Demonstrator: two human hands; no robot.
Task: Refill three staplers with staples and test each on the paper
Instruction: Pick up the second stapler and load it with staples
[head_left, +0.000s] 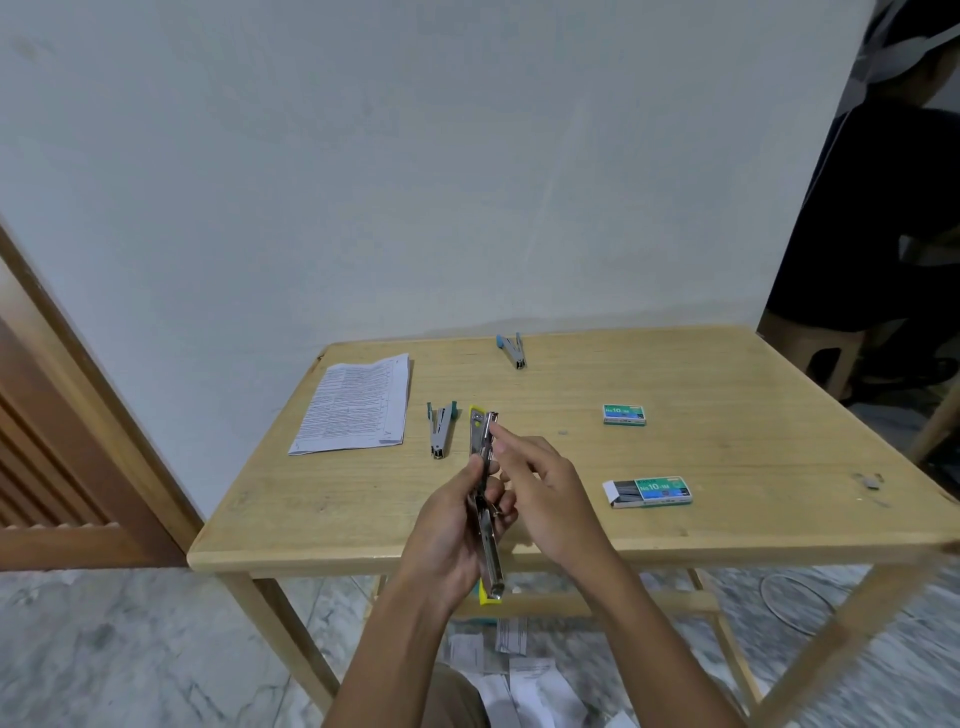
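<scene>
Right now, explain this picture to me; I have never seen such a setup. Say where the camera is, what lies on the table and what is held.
No machine here: a person wears one camera on the head, looking down at both hands. The left hand grips a yellow stapler, opened; the right hand reaches its far end, whether it pinches staples is unclear. On the table lie a near stapler, a far stapler, printed paper, a shut staple box and an open staple box.

I log a pale blue-grey plastered wall (415, 156) right behind the far edge of the light wooden square table (727, 525). A brown louvred wooden door (47, 467) stands left. Grey marbled tile floor (104, 649), with a thin white cable loop (795, 597) near the right legs.
</scene>
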